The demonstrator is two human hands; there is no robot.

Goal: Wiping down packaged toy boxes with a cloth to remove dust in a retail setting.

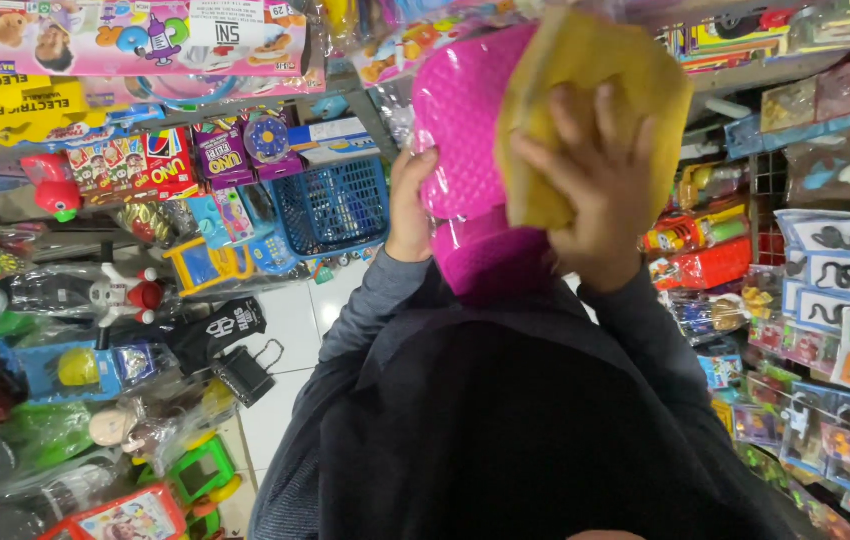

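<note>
Left hand (407,205) gripping the side of a glossy pink plastic toy (465,140) raised before the shelves, right hand (595,190) pressing a yellow cloth (585,70) against it — fingers (565,125) spreading wide, blue basket (330,205) sitting behind — toy packets hanging all around.

At the upper centre of the frame, the plastic toy (465,150) is bright magenta pink with a fine dimpled texture, and the cloth (585,110) pressed on it is mustard yellow. Left of centre, the basket (330,205) is blue with a grid pattern. The sleeves (365,310) are grey. The floor (290,330) at lower left is white tile with dark joints.
</note>
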